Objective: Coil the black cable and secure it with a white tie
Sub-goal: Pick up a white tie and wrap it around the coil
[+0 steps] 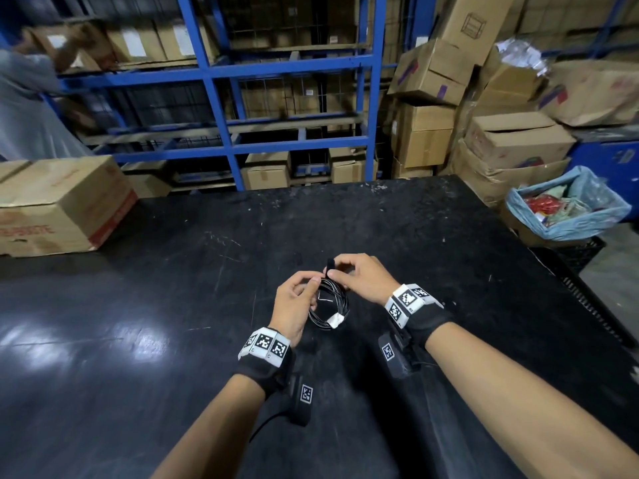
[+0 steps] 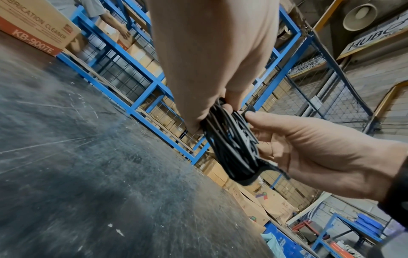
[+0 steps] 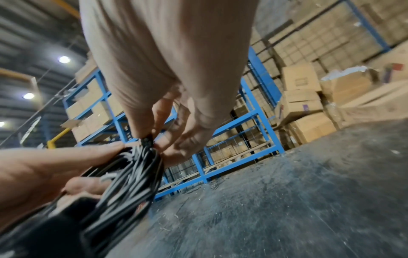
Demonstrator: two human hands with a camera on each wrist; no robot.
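Both forearms are reaching in from the near edge, each wearing a black wrist strap with printed square markers. Above the black table (image 1: 173, 340), the left hand (image 1: 294, 302) is pinching the far-left part of the coiled black cable (image 1: 328, 305) between thumb and fingers, while the right hand (image 1: 359, 274) is gripping the top of the coil, its curled fingers clamped on a short black end (image 1: 329, 263) that is sticking up. The two hands are working close together, almost touching, with the loops hanging between them. A white tie (image 1: 334, 320) is sitting wrapped around the near-right side of the coil. At the far left of the table a cardboard box (image 1: 58, 205) is standing; blue shelving (image 1: 221, 108) is rising beyond the far edge.
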